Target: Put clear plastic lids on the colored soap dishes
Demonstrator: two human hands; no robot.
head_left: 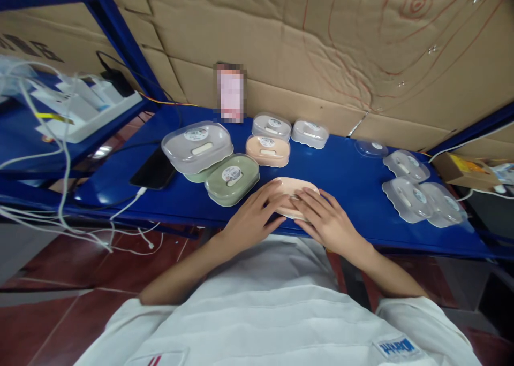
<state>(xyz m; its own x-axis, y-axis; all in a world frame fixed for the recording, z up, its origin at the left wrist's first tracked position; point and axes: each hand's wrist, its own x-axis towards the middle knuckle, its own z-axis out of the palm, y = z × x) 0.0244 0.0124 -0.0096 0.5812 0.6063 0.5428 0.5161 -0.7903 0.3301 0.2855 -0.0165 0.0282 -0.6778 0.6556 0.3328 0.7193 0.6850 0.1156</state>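
Note:
A pink soap dish (pixel 297 187) lies on the blue table near its front edge, between my hands. My left hand (pixel 257 208) grips its left side, with fingers over the top and thumb at the near edge. From the right, my right hand (pixel 325 216) holds it the same way, fingertips meeting near the middle. Much of the dish is hidden under my fingers. Close to my left hand sits a green soap dish (pixel 236 176) with a clear lid and a round label. Behind it are a peach soap dish (pixel 268 154) and a larger grey one (pixel 196 149).
Two lidded grey dishes, one being (pixel 311 135), stand at the back. Several greyish lidded dishes (pixel 409 200) and a clear lid (pixel 371 149) lie right. A black phone (pixel 155 168) with a white cable lies left. A pixelated screen (pixel 230 93) leans against the cardboard (pixel 273 45).

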